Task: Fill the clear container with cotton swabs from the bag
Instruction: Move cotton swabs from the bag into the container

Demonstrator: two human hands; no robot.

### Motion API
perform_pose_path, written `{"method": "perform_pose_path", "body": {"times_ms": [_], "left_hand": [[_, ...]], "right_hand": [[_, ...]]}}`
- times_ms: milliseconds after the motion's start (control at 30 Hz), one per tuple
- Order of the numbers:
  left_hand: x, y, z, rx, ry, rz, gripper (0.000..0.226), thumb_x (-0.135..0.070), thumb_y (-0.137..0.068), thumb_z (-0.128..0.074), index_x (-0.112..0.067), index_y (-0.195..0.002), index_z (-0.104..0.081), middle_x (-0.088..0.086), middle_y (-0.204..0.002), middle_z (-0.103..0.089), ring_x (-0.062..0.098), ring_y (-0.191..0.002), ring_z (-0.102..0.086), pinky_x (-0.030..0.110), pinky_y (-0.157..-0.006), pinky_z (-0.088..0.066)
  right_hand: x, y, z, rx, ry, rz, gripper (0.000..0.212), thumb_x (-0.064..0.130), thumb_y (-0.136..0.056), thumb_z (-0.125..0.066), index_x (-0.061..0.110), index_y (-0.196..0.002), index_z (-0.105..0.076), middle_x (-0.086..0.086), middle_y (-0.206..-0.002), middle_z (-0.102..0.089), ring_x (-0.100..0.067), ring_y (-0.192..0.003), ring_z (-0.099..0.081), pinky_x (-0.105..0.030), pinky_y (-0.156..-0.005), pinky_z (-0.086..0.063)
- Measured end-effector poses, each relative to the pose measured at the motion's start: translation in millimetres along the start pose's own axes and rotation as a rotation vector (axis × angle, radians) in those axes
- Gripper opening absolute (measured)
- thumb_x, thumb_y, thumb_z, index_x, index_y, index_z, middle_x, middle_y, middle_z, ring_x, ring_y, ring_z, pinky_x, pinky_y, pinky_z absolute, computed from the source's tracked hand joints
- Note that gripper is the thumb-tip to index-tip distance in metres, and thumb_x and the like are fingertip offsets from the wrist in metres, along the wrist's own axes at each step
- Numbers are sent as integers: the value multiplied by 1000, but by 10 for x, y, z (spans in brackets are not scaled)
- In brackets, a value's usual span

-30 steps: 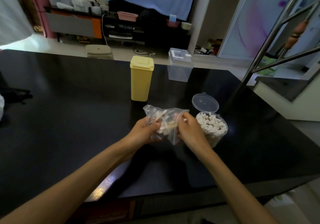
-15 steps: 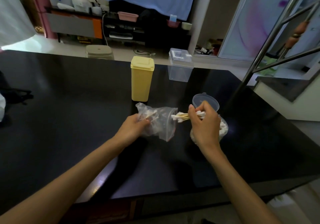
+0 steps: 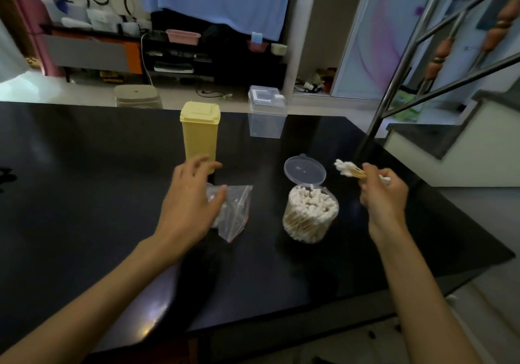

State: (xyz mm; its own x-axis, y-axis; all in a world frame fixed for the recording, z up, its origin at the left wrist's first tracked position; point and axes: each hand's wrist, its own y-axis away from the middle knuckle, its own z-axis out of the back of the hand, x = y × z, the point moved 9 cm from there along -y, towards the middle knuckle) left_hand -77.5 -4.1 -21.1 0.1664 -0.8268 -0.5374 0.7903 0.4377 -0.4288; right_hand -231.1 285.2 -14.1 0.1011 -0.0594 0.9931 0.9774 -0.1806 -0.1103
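Note:
A round clear container point(image 3: 310, 217) stands on the black table, packed with upright cotton swabs, its hinged lid point(image 3: 305, 170) flipped open behind it. To its left lies a clear plastic bag point(image 3: 235, 213) with a few swabs inside. My left hand point(image 3: 191, 203) hovers over the bag's left part with fingers spread and loosely bent; whether it touches the bag I cannot tell. My right hand point(image 3: 384, 194) is raised right of the container and grips a bundle of cotton swabs point(image 3: 350, 169), white tips pointing left.
A tall yellow lidded box point(image 3: 200, 135) stands behind my left hand. A clear square box point(image 3: 266, 116) sits at the table's far edge. A metal stair railing point(image 3: 399, 82) rises at the right. The table's right edge point(image 3: 450, 192) runs near my right hand.
My right hand carried the swab bundle from over the container to its right side. My left hand let the bag down onto the table and opened above it.

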Motion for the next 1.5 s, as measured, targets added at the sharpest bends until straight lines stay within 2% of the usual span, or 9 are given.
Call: {"method": "perform_pose_path", "body": {"times_ms": [133, 267, 400, 667, 800, 967, 1200, 1333, 1500], "left_hand": [[-796, -25, -461, 183, 127, -270, 27, -35, -90, -57, -24, -114, -62, -6, -115, -61, 13, -108, -52, 33, -94, -44], [-1265, -70, -1078, 295, -203, -407, 70, -75, -77, -46, -20, -121, -49, -2, -124, -51, 17, -113, -44, 32, -94, -38], [-1388, -181, -1316, 286, -393, -424, 96, -87, -68, -40, -10, -126, -45, 9, -137, -44, 25, -125, -38, 35, -101, -30], [-1411, -72, -1397, 186, -401, -594, 82, -80, -77, -26, -14, -117, -56, 2, -116, -57, 17, -106, -48, 32, -97, -35], [-1383, 74, -1277, 54, -328, -664, 75, -73, -74, -25, -19, -98, -70, -3, -94, -70, 12, -86, -63, 26, -76, -50], [-1322, 114, -1193, -20, -277, -682, 64, -69, -74, -33, -24, -93, -74, -9, -83, -71, 8, -73, -67, 19, -56, -49], [-1338, 129, -1170, -34, -256, -692, 63, -65, -76, -35, -21, -97, -74, -7, -87, -73, 9, -72, -69, 20, -50, -49], [-1333, 137, -1147, -44, -259, -697, 63, -65, -75, -33, -22, -96, -74, -7, -86, -73, 8, -70, -69, 19, -49, -48], [-1334, 144, -1148, -37, -234, -704, 62, -64, -76, -33, -20, -94, -73, -5, -85, -73, 10, -70, -69, 20, -48, -48]], "right_hand": [[-108, -88, 53, -57, 28, -27, 19, 24, -92, -56, 18, -74, -52, 0, -67, -53, -6, -57, -47, -20, -52, -36], [-150, -145, 25, -49, 91, -23, 16, 24, -92, -55, 18, -77, -53, -2, -74, -57, -9, -64, -52, -22, -58, -40], [-191, -202, -2, -1, 150, -7, 18, 22, -91, -57, 18, -74, -53, -2, -70, -57, -10, -61, -52, -22, -56, -40], [-280, -292, -71, 75, 227, -18, 13, 20, -90, -59, 15, -79, -56, -3, -74, -58, -11, -65, -53, -22, -55, -39], [-232, -340, -265, 223, 317, 12, 10, 17, -89, -58, 12, -81, -57, -4, -74, -57, -10, -65, -51, -22, -55, -37], [-192, -351, -443, 446, 380, 37, 18, 14, -90, -58, 15, -73, -52, -4, -70, -54, -10, -60, -48, -21, -54, -37], [-50, -297, -825, 697, 567, 231, 23, 13, -90, -58, 16, -69, -50, -1, -69, -56, -8, -61, -53, -12, -49, -40], [-90, -318, -874, 755, 640, 293, 21, 14, -90, -58, 16, -71, -51, -4, -74, -59, -18, -74, -61, -29, -68, -51], [152, -111, -881, 743, 739, 663, 25, 14, -90, -58, 21, -71, -46, 2, -67, -55, -8, -62, -57, -16, -58, -42]]}}
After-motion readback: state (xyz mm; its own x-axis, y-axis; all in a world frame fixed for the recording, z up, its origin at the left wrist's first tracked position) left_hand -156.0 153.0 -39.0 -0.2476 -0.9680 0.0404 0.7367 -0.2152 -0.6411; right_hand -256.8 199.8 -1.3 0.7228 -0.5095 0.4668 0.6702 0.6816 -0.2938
